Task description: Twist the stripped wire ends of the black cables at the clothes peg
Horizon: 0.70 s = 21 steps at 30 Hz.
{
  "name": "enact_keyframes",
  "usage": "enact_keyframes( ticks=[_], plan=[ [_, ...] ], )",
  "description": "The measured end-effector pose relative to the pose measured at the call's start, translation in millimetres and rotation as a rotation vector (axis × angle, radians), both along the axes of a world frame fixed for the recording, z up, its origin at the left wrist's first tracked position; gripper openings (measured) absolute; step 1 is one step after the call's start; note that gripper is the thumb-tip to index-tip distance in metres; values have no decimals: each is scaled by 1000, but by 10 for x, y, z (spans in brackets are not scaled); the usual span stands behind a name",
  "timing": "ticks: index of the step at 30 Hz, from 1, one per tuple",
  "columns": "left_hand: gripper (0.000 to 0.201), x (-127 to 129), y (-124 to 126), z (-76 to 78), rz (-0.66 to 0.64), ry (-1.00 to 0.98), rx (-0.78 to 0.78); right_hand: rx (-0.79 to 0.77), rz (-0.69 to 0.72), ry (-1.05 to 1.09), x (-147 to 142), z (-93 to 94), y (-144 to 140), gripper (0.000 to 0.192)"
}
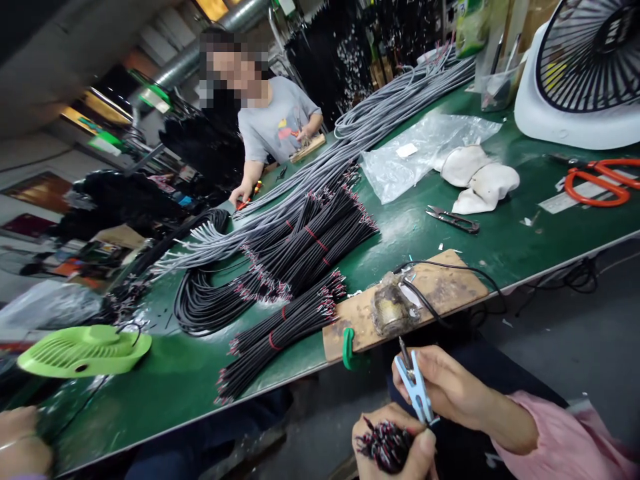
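My left hand (419, 455) is wrapped round a bundle of black cables (387, 445), whose stripped red and white wire ends point up. My right hand (455, 383) grips a light blue clothespin (416, 389) just above the bundle, with a dark pointed piece in its jaws. The thumb of the left hand is close to the lower end of the clothespin. Beyond both hands, a crusted metal pot (393, 307) with a black cord sits on a wooden board (450, 283) at the table edge. A green clamp (349, 348) is on that board.
Tied black cable bundles (285, 327) and long grey cables (320, 163) cover the green table (175, 393). Thread snips (453, 219), orange scissors (595, 183), a white fan (550, 100) and a green fan (85, 350) lie around. One person (280, 113) works opposite; another person's hand (23, 443) shows at left.
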<state>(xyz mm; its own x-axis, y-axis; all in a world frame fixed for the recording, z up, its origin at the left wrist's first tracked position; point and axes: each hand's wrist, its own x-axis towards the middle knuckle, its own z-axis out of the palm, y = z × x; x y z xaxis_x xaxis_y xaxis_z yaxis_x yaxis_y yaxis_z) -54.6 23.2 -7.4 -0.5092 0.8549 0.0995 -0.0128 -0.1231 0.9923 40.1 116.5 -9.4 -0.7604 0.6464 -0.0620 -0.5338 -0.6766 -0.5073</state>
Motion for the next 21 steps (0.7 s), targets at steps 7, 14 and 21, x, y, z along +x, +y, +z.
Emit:
enact_keyframes(
  ticks=[7,14,21],
  plan=[
    [26,-7,-35,50,-62,-15,-57,44,-71,-142,65,-248,-12,54],
    [32,73,-209,-33,-28,-226,-259,452,-116,-426,449,-206,-94,22],
    [36,143,-277,-151,159,-101,-401,890,-194,-583,484,104,-185,17]
  ],
)
